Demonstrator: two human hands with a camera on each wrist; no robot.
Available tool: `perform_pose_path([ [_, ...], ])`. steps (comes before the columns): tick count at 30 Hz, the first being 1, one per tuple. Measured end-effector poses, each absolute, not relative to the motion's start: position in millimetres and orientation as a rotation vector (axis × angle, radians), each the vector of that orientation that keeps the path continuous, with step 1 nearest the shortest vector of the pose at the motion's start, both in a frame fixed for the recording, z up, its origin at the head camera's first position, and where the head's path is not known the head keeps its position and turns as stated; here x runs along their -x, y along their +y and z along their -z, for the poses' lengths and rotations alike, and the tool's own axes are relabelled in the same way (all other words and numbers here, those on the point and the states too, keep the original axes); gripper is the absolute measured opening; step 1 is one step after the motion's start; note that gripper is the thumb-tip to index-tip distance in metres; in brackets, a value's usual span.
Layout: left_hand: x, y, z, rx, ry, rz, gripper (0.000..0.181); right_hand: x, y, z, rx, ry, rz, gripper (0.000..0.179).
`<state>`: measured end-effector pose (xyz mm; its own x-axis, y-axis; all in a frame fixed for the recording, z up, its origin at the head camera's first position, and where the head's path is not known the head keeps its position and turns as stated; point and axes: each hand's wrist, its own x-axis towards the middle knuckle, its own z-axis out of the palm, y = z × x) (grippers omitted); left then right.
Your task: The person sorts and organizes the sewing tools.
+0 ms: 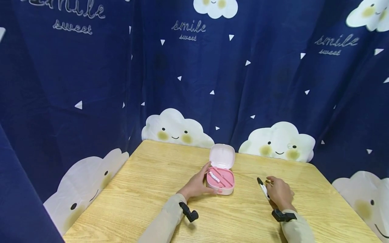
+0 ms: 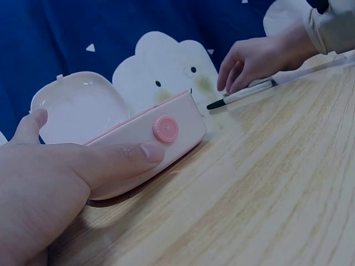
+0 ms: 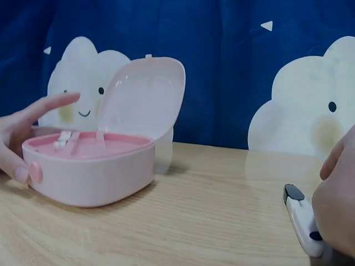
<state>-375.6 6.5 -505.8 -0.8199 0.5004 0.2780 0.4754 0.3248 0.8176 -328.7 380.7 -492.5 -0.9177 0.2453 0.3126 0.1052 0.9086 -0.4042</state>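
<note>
A pale pink box (image 1: 225, 190) stands on the table with its lid (image 1: 222, 156) raised. In its darker pink tray lies a small white patterned object, perhaps a nail clipper (image 1: 214, 177). My left hand (image 1: 196, 184) holds the box at its left side, thumb on the front beside the round button (image 2: 166, 129), index finger lifted near the lid. A slim white tool with a black end, seemingly a utility knife (image 3: 302, 219), lies on the table. Close beside it is my right hand (image 1: 279, 192), fingers loosely bent; whether they touch the tool is hard to tell.
The wooden table (image 1: 121, 202) has rounded far corners. A dark blue curtain (image 1: 188, 67) with cloud prints hangs along its far edge and sides. Each wrist wears a black camera mount.
</note>
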Motion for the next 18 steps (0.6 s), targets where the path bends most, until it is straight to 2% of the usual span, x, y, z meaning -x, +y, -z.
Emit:
perform_pose_path([
  [18,377.0,6.8,506.7,-0.941,2.549,-1.534,0.127,331.4,380.9,497.1,0.223,-2.711,-0.55,0.027],
])
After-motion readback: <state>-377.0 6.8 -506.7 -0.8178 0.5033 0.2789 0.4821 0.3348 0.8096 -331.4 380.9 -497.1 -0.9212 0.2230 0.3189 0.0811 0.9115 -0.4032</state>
